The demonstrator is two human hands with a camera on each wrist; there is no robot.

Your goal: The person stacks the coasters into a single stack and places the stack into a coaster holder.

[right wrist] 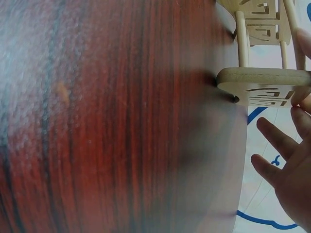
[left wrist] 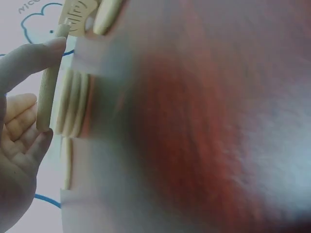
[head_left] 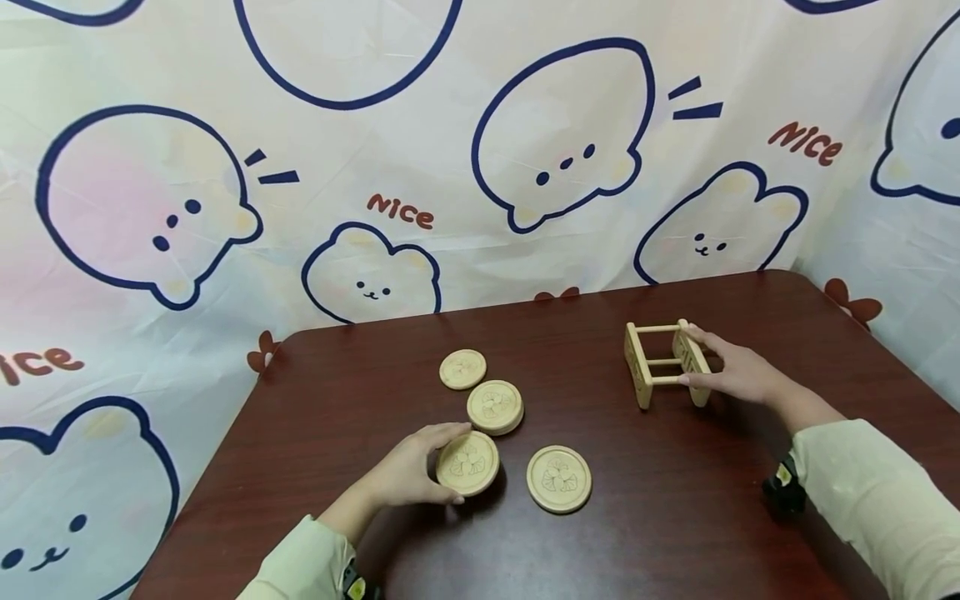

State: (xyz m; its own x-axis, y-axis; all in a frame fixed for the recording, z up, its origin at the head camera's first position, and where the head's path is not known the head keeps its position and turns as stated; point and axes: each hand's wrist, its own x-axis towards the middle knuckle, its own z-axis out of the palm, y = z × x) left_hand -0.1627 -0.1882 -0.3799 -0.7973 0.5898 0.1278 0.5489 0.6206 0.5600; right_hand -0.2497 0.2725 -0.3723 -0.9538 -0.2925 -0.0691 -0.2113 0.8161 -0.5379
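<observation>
One coaster [head_left: 468,463] your left hand [head_left: 405,468] pinches, rack [head_left: 664,362] your right [head_left: 738,372] grips, inside table edge [head_left: 420,317], left-wrist view revealing three-high stack [left wrist: 75,104].

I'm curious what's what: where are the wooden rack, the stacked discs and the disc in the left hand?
Wooden rack [head_left: 664,362], head view: its middle crossbar.
Stacked discs [head_left: 495,403], head view: the uppermost patterned face.
Held disc [head_left: 469,463], head view: middle of its patterned face.

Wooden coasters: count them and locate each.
6: held coaster in the left hand; stack of three beyond it; single coaster farther back; another coaster to the right.
</observation>
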